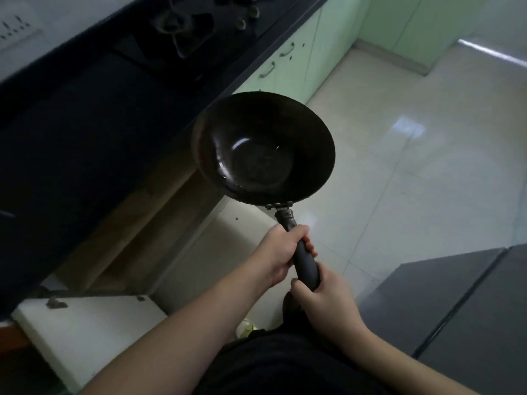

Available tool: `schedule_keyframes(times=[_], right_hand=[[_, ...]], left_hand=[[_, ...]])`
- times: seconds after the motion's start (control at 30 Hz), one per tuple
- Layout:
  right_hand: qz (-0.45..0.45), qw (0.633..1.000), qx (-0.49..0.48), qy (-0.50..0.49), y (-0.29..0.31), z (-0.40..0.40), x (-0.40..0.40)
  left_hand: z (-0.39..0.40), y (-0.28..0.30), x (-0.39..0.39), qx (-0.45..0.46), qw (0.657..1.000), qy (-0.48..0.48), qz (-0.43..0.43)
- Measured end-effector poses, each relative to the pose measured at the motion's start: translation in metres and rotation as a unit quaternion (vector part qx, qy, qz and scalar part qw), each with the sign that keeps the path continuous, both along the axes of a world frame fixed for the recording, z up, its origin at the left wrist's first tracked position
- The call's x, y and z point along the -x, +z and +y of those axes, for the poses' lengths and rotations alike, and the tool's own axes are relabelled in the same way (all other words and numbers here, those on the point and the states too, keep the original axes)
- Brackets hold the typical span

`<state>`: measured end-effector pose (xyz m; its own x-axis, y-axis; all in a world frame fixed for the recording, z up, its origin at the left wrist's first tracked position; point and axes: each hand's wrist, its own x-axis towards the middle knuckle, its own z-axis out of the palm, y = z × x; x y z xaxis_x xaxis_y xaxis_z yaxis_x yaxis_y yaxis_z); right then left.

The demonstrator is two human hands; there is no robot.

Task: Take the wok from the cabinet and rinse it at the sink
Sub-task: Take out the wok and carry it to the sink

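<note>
Wok (263,148) sits out in the open air in front of me, carried by its long dark handle (303,256); from the head view, the only view I have, both my hands are on that handle; my left hand (278,252) wraps the upper part nearer the bowl, fingers (309,248) curled right round it; my right hand (328,299) grips the butt end, thumb and fingers closed tight around it; neither hand has anything else in it.

The bowl faces up and tilts slightly toward the dark counter (85,124) on my left, hanging over the floor (413,166) just beside the counter's edge; it touches nothing but my hands; small bright glints show on the inner wall, though I cannot tell whether they are water drops or only reflected light.

Below the counter a cabinet (137,223) stands open, its pale door (85,332) swung out toward me; I judge the first part done, since the wok is plainly out of the cabinet and in my grip; a gas hob (182,27) lies further along the counter, and green cabinet fronts (288,64) run beyond it.

No sink and no tap appear anywhere in this view; so the carry to the sink and the rinse itself look to be what is left; the open door also remains unclosed.
</note>
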<state>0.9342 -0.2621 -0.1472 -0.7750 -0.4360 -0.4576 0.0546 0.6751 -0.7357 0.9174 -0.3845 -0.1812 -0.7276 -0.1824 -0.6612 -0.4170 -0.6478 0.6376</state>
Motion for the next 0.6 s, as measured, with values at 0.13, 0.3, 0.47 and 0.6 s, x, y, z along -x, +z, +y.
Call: schedule_keyframes(times=[0.13,0.3,0.47,0.6], right_hand=[[0.045,0.998,0.019,-0.029,0.015,-0.001,0.033],[0.053,0.994,0.057,-0.071,0.024,-0.002,0.086],[0.051,0.990,0.084,-0.103,0.029,0.008,0.143],[0.060,0.987,0.097,-0.110,0.036,0.022,0.194]], left_hand=[[0.000,0.027,0.041,0.026,0.999,-0.037,0.012],[0.005,0.044,0.107,0.053,0.997,-0.049,0.031],[0.017,0.056,0.171,0.066,0.996,-0.057,0.025],[0.034,0.064,0.223,0.074,0.996,-0.042,0.024]])
